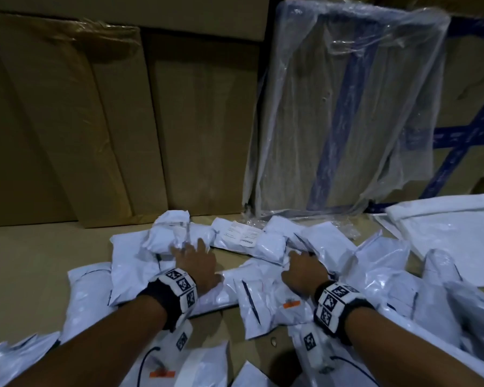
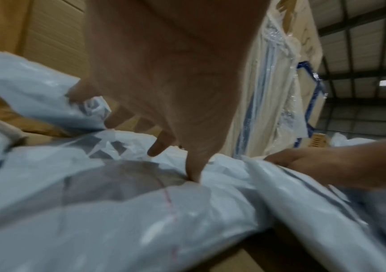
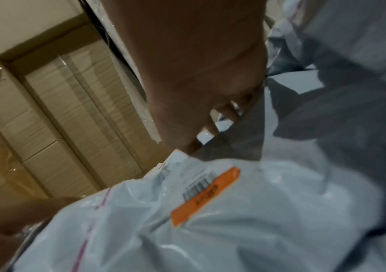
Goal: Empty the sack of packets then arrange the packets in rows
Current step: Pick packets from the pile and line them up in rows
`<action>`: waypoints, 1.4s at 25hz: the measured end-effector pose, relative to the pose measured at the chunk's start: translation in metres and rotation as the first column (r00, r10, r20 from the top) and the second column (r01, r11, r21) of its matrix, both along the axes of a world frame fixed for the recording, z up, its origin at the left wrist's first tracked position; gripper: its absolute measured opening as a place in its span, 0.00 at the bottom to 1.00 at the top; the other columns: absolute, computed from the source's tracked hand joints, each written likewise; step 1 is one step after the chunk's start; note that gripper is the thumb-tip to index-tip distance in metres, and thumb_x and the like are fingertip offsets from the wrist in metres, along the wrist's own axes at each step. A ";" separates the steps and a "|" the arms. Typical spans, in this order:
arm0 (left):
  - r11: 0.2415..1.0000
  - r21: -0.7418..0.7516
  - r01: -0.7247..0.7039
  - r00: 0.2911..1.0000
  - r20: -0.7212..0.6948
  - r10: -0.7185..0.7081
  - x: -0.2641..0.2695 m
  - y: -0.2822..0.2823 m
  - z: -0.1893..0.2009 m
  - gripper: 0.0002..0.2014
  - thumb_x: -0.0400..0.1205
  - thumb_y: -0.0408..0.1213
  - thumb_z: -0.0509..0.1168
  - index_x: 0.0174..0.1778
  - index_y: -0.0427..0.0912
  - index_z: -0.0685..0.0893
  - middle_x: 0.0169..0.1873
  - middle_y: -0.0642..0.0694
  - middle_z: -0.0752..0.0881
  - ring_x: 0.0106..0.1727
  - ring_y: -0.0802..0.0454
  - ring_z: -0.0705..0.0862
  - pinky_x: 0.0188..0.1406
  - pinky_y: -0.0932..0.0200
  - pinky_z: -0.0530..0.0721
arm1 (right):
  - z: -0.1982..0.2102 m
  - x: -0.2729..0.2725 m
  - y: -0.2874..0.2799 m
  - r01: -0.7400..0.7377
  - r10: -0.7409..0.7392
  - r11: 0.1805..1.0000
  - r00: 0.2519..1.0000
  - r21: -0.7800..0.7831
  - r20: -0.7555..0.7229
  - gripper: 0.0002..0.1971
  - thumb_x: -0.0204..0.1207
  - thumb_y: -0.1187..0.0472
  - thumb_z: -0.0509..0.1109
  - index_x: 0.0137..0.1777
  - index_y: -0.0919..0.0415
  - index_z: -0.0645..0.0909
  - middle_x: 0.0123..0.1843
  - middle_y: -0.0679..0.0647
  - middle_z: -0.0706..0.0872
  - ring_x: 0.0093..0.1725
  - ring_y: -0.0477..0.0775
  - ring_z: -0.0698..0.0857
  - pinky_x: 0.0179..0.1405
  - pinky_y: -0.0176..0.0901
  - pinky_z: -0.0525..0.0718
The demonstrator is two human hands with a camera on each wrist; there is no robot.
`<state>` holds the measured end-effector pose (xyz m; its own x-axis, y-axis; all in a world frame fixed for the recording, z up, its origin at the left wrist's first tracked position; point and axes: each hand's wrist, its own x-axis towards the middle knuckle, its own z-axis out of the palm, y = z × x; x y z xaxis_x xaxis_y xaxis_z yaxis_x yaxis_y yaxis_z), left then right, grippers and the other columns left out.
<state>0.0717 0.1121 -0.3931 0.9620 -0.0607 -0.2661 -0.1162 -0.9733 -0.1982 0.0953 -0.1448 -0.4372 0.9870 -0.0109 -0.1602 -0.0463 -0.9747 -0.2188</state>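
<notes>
Lying loose across the cardboard counter, the packets look light, soft, slippery; take them by an edge. Left hand spread flat, right hand curled into plastic.

Lying heaped across the frame's lower half: packets, overlapping; standing behind, upper left, cardboard boxes; upper right, wrapped panel.

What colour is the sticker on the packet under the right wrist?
Orange sticker, seen best in the right wrist view.
</notes>
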 end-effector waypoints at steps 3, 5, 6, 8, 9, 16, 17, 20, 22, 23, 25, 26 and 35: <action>0.923 -0.258 0.285 0.951 -0.046 -0.307 -0.017 -0.025 -0.008 0.33 0.83 0.60 0.56 0.83 0.53 0.59 0.84 0.41 0.53 0.83 0.38 0.56 0.79 0.32 0.56 | 0.014 -0.019 -0.008 -0.142 0.187 0.969 0.957 0.204 -0.222 0.22 0.73 0.51 0.69 0.68 0.54 0.78 0.68 0.54 0.81 0.69 0.58 0.78 0.67 0.46 0.75; 0.915 -0.254 0.313 0.914 -0.182 -0.363 -0.029 -0.035 -0.014 0.33 0.84 0.59 0.56 0.83 0.56 0.54 0.84 0.41 0.53 0.82 0.37 0.57 0.77 0.33 0.60 | 0.027 -0.031 -0.015 -0.172 0.216 0.924 0.972 0.342 -0.094 0.17 0.73 0.59 0.68 0.63 0.55 0.82 0.64 0.56 0.85 0.66 0.58 0.81 0.64 0.46 0.79; 0.937 -0.202 0.285 0.925 -0.199 -0.324 -0.031 -0.035 -0.016 0.33 0.83 0.59 0.57 0.83 0.56 0.55 0.83 0.40 0.56 0.81 0.36 0.60 0.75 0.33 0.63 | 0.034 -0.034 -0.016 -0.192 0.201 0.925 0.980 0.328 0.005 0.15 0.74 0.61 0.68 0.61 0.56 0.84 0.62 0.57 0.87 0.64 0.58 0.83 0.62 0.46 0.80; 0.973 -0.098 0.209 0.958 -0.178 -0.224 -0.035 -0.034 -0.009 0.32 0.82 0.58 0.59 0.80 0.52 0.60 0.77 0.39 0.65 0.76 0.36 0.68 0.71 0.35 0.69 | 0.053 -0.038 -0.021 -0.175 0.135 0.957 0.975 0.230 0.177 0.13 0.75 0.61 0.66 0.58 0.56 0.85 0.59 0.57 0.88 0.61 0.59 0.84 0.56 0.45 0.80; 0.982 -0.054 0.183 0.966 -0.175 -0.189 -0.037 -0.036 -0.003 0.31 0.82 0.57 0.60 0.78 0.49 0.62 0.74 0.39 0.67 0.74 0.36 0.70 0.70 0.36 0.70 | 0.065 -0.043 -0.027 -0.137 0.098 0.978 0.967 0.155 0.234 0.12 0.76 0.58 0.65 0.58 0.55 0.84 0.59 0.56 0.87 0.60 0.59 0.83 0.54 0.45 0.79; 0.831 -0.377 0.410 0.857 -0.154 -0.492 -0.071 -0.109 0.005 0.32 0.82 0.58 0.60 0.82 0.57 0.59 0.80 0.40 0.63 0.77 0.37 0.68 0.74 0.43 0.71 | 0.077 -0.057 -0.102 0.025 -0.098 0.972 0.946 -0.232 -0.308 0.36 0.76 0.35 0.58 0.82 0.35 0.49 0.84 0.54 0.61 0.81 0.69 0.60 0.75 0.78 0.53; 0.842 -0.319 0.435 0.834 -0.210 -0.510 -0.076 -0.119 -0.001 0.30 0.83 0.56 0.59 0.81 0.57 0.61 0.79 0.39 0.64 0.77 0.37 0.68 0.74 0.43 0.71 | 0.075 -0.051 -0.115 0.050 -0.124 0.971 0.943 -0.235 -0.310 0.37 0.77 0.39 0.61 0.82 0.34 0.47 0.85 0.55 0.58 0.81 0.69 0.59 0.75 0.78 0.53; 0.951 -0.077 0.300 0.929 -0.203 -0.310 -0.078 -0.130 -0.006 0.22 0.83 0.55 0.59 0.71 0.52 0.76 0.71 0.41 0.77 0.70 0.40 0.78 0.67 0.46 0.77 | 0.069 -0.030 -0.154 0.101 -0.186 0.956 0.934 -0.275 -0.304 0.44 0.75 0.50 0.69 0.83 0.38 0.44 0.85 0.60 0.53 0.81 0.70 0.58 0.75 0.74 0.61; 0.985 0.048 0.164 0.973 -0.171 -0.154 -0.073 -0.138 0.005 0.21 0.83 0.55 0.58 0.68 0.52 0.77 0.67 0.43 0.80 0.67 0.41 0.79 0.63 0.48 0.75 | 0.068 -0.018 -0.177 0.135 -0.184 0.961 0.964 -0.242 -0.193 0.41 0.73 0.53 0.70 0.82 0.44 0.52 0.81 0.62 0.63 0.78 0.70 0.65 0.71 0.68 0.70; 0.988 0.062 0.143 0.981 -0.139 -0.133 -0.069 -0.143 0.013 0.20 0.83 0.54 0.58 0.68 0.52 0.78 0.66 0.43 0.80 0.67 0.42 0.79 0.63 0.48 0.76 | 0.067 -0.014 -0.184 0.115 -0.138 0.977 0.982 -0.178 -0.125 0.35 0.73 0.55 0.68 0.80 0.48 0.58 0.77 0.62 0.70 0.74 0.68 0.71 0.68 0.65 0.74; 0.991 -0.019 0.130 0.990 -0.047 -0.131 -0.062 -0.168 0.021 0.18 0.83 0.50 0.57 0.64 0.46 0.80 0.62 0.41 0.82 0.63 0.41 0.81 0.58 0.51 0.79 | 0.067 -0.007 -0.195 -0.056 0.056 0.998 0.997 -0.010 -0.050 0.18 0.76 0.56 0.64 0.65 0.55 0.74 0.67 0.62 0.80 0.63 0.66 0.81 0.61 0.54 0.80; 0.983 -0.096 0.155 0.987 -0.019 -0.158 -0.060 -0.182 0.022 0.18 0.82 0.48 0.56 0.61 0.42 0.81 0.59 0.40 0.82 0.60 0.40 0.82 0.54 0.53 0.80 | 0.069 -0.004 -0.198 -0.132 0.133 0.991 0.990 0.025 -0.038 0.11 0.75 0.56 0.64 0.56 0.54 0.77 0.62 0.60 0.83 0.59 0.64 0.84 0.57 0.50 0.82; 0.844 -0.447 0.297 0.941 -0.016 -0.339 -0.006 -0.311 -0.007 0.45 0.67 0.59 0.73 0.78 0.50 0.66 0.81 0.44 0.65 0.80 0.43 0.66 0.76 0.42 0.68 | 0.073 0.001 -0.274 -0.327 0.298 0.945 0.846 0.012 -0.442 0.43 0.61 0.19 0.63 0.67 0.50 0.76 0.79 0.55 0.72 0.71 0.53 0.75 0.71 0.46 0.70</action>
<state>0.0660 -0.1987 -0.3998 0.8428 -0.4882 -0.2264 -0.4309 -0.8642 0.2597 0.0960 -0.4191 -0.3638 0.7713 0.2627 -0.5798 0.1873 -0.9642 -0.1878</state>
